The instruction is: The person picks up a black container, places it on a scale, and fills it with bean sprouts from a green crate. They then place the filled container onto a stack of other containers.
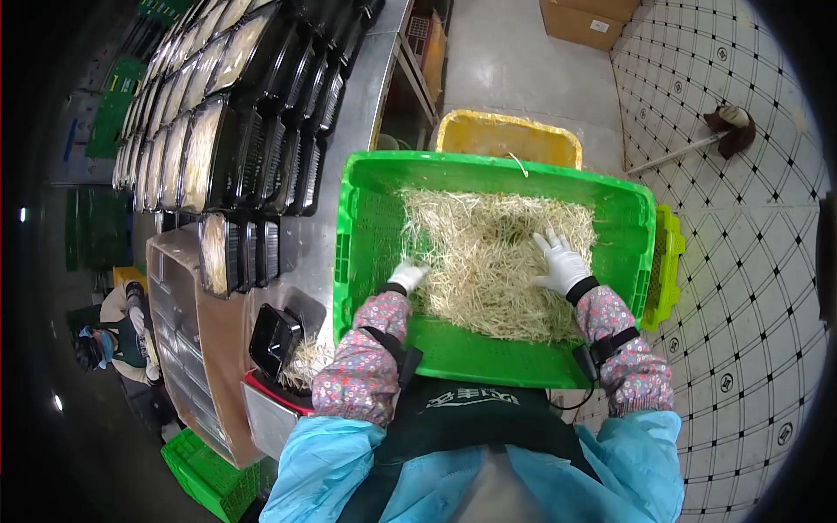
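Note:
Pale, thin sprout-like strands (488,261) fill much of a large green crate (471,359) in front of me. My left hand (408,275), in a white glove, touches the left edge of the strands; its fingers are partly sunk among them and hard to make out. On the right side of the heap lies my right hand (561,261), also white-gloved, with its fingers spread over the strands and nothing held.
Stacked black trays (205,157) of strands stand on the metal table (370,96) at left. Nearby are a cardboard box (222,366), an open black tray (275,340) and a red-edged scale (270,414). A yellow tub (510,135) sits beyond the crate. Another person (131,336) is far left.

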Demonstrator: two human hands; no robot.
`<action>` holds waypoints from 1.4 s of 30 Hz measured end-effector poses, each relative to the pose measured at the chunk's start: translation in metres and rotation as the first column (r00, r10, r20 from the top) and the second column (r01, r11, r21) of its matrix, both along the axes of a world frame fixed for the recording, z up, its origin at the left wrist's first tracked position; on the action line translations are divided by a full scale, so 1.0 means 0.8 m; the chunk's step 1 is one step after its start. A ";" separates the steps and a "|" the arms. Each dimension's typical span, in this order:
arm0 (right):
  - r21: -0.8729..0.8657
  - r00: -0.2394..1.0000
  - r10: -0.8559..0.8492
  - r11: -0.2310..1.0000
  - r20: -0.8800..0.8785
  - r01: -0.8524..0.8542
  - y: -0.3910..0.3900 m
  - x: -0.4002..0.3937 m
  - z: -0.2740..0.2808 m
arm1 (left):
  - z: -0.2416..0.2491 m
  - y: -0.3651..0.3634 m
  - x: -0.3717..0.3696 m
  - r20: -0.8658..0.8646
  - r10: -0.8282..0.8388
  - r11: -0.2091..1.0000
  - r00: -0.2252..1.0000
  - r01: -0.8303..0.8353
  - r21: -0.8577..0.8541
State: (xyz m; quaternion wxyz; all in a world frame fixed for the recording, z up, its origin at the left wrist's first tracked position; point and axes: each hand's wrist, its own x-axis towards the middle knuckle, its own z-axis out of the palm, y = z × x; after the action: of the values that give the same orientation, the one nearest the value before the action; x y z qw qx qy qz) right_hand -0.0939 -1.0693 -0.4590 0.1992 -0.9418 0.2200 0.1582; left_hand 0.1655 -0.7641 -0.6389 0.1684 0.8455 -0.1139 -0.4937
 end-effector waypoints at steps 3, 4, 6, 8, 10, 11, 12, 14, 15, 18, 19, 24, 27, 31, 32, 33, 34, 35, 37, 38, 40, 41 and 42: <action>0.081 0.965 -0.062 0.996 0.257 0.042 0.008 0.055 -0.024 | 0.003 -0.030 -0.004 0.072 0.107 0.986 0.992 -0.115 0.124; 0.149 0.945 -0.106 0.987 0.310 0.061 0.015 0.078 -0.030 | -0.018 -0.037 0.004 0.169 0.234 0.972 0.957 -0.230 -0.046; 0.253 0.993 -0.097 0.964 0.070 0.077 0.027 0.139 -0.036 | -0.025 -0.067 0.018 0.243 0.451 0.875 0.859 -0.373 -0.308; 0.342 0.981 -0.087 0.939 0.173 0.023 0.050 0.182 -0.104 | -0.021 -0.109 0.028 0.247 0.581 0.776 0.776 -0.436 -0.455; 0.231 0.985 -0.107 0.970 0.136 0.074 0.072 0.231 -0.144 | -0.056 -0.127 0.036 0.293 0.602 0.760 0.743 -0.421 -0.494; 0.147 0.982 -0.138 0.982 0.131 0.118 0.083 0.249 -0.161 | -0.068 -0.134 0.039 0.294 0.583 0.780 0.757 -0.421 -0.463; 0.112 0.972 -0.189 0.978 0.139 0.174 0.097 0.259 -0.180 | -0.077 -0.141 0.042 0.287 0.574 0.786 0.767 -0.418 -0.455; -0.028 0.956 -0.223 0.972 0.192 0.233 0.134 0.269 -0.198 | -0.069 -0.152 0.036 0.106 0.653 0.706 0.750 -0.551 -0.445; 0.388 0.896 -0.442 0.832 0.033 0.396 0.146 0.277 -0.198 | -0.054 -0.146 0.028 0.102 0.646 0.715 0.756 -0.553 -0.428; 0.596 0.969 -0.245 0.785 0.042 0.173 0.188 0.244 -0.165 | -0.022 -0.108 0.026 -0.447 0.759 0.449 0.474 -0.877 -0.168; 0.561 0.955 -0.250 0.819 0.157 0.122 0.217 0.225 -0.183 | -0.042 -0.070 0.018 -0.405 0.739 0.503 0.538 -0.841 -0.199; 0.850 0.956 0.238 0.453 0.175 -0.268 0.194 0.186 -0.141 | -0.115 0.085 -0.049 -0.051 0.721 0.689 0.691 -0.709 0.151; 0.479 0.999 -0.026 0.878 0.030 0.009 0.120 0.230 -0.142 | -0.126 0.110 -0.084 -0.101 0.844 0.536 0.527 -0.838 0.104; -0.092 0.986 0.095 0.992 0.140 -0.083 0.112 0.219 -0.180 | -0.166 0.107 -0.125 -0.344 0.856 0.480 0.387 -0.841 0.250; -0.147 0.982 0.094 0.987 0.165 -0.070 0.115 0.216 -0.177 | -0.164 0.093 -0.138 -0.359 0.906 0.320 0.224 -0.918 0.233; -0.186 0.989 0.143 0.973 0.041 -0.133 0.135 0.205 -0.167 | -0.160 0.078 -0.144 -0.364 0.905 0.317 0.222 -0.920 0.228; -0.072 0.996 0.055 0.996 0.066 -0.050 0.160 0.193 -0.174 | -0.158 0.067 -0.151 -0.321 0.917 0.307 0.237 -0.933 0.188; 0.053 0.998 0.062 0.997 -0.002 -0.062 0.182 0.179 -0.177 | -0.153 0.057 -0.161 -0.275 0.928 0.298 0.250 -0.942 0.151; 0.087 0.999 -0.020 0.996 -0.025 0.022 0.215 0.164 -0.167 | -0.064 -0.004 -0.159 -0.206 0.950 0.271 0.233 -0.946 0.178; 0.175 0.991 -0.045 0.982 -0.127 0.067 0.223 0.163 -0.167 | -0.035 -0.025 -0.161 -0.461 0.879 0.173 0.119 -0.982 0.078; 0.391 0.970 -0.085 0.904 -0.229 0.172 0.219 0.165 -0.167 | 0.057 -0.067 -0.144 -0.658 0.751 0.090 -0.056 -0.978 0.187; 0.515 0.966 -0.114 0.828 -0.234 0.222 0.205 0.170 -0.163 | 0.052 -0.069 -0.138 -0.564 0.826 0.108 -0.005 -0.980 0.168; 0.554 0.968 -0.138 0.799 -0.209 0.233 0.197 0.174 -0.160 | 0.028 -0.060 -0.127 -0.566 0.820 0.199 0.088 -0.970 0.137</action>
State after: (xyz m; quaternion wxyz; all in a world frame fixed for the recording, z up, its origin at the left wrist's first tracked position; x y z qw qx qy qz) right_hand 0.0456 -0.9114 -0.5866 0.4702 -0.7958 0.2685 0.2711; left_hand 0.0636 -0.8118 -0.6166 0.5748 0.5251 0.4175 -0.4686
